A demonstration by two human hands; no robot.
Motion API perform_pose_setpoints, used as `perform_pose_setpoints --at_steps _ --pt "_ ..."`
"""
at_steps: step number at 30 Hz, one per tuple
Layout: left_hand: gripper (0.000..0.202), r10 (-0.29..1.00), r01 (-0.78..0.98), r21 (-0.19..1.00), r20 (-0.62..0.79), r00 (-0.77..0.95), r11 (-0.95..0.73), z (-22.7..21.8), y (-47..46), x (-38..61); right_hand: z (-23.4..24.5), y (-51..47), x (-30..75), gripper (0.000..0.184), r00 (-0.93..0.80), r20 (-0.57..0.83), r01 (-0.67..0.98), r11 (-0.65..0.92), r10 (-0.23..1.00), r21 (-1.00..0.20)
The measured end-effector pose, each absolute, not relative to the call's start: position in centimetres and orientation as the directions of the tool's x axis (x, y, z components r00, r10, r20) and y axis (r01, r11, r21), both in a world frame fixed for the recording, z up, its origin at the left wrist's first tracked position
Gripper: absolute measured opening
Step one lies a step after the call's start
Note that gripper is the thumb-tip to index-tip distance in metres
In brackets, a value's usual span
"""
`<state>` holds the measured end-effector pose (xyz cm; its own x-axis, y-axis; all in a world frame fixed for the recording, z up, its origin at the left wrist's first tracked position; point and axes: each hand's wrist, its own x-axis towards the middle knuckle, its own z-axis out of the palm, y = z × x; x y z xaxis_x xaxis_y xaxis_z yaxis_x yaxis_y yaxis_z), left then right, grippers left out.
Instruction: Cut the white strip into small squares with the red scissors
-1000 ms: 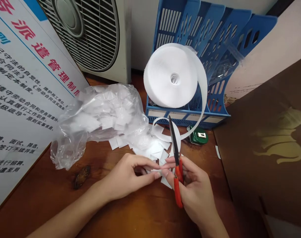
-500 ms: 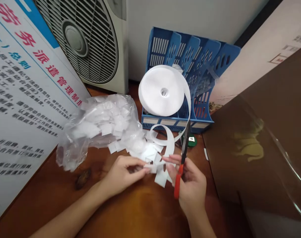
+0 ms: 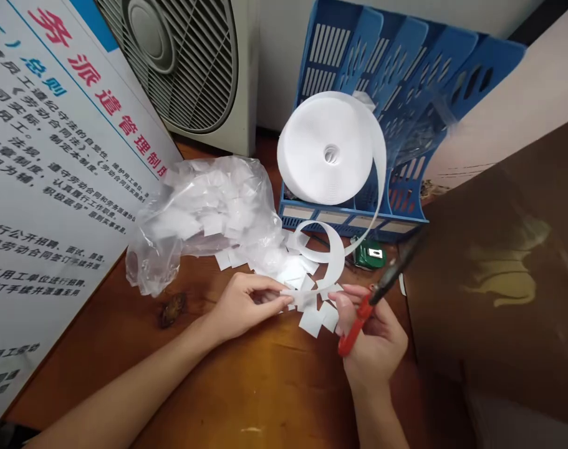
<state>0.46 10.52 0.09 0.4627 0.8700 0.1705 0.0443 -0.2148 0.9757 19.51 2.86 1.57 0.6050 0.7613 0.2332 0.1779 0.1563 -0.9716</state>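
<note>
Now your left hand [image 3: 246, 305] pinches the strip [image 3: 334, 252] by its free end, just below the roll [image 3: 330, 149]. Your right hand [image 3: 375, 340] is clenched on the scissors [image 3: 358, 321], blades pointing off right of the roll. Looks like between cuts: the next snip needs those blades brought across the strip.

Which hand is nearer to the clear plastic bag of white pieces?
Left. The left hand lies just below the right end of the clear plastic bag, pinching the white tape strip. The right hand, holding the red-handled scissors, is farther right, beyond the loose cut pieces.
</note>
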Motion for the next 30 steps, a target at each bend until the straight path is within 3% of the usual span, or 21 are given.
perform_pose_setpoints --at_steps 5,14,30 --pt "0.016 0.874 0.056 0.969 0.191 0.447 -0.240 0.4 10.6 0.3 1.6 2.9 19.7 0.022 0.632 0.182 0.031 0.209 0.754 -0.977" --pt "0.017 0.869 0.047 0.962 0.223 0.442 -0.271 -0.1 10.1 0.3 3.5 2.5 18.6 0.022 0.641 0.252 0.049 0.290 0.725 -0.956" --pt "0.023 0.896 0.058 0.982 0.139 0.421 -0.180 0.4 10.7 0.5 2.6 2.7 19.9 0.019 0.582 0.161 -0.072 0.248 0.797 -0.966"
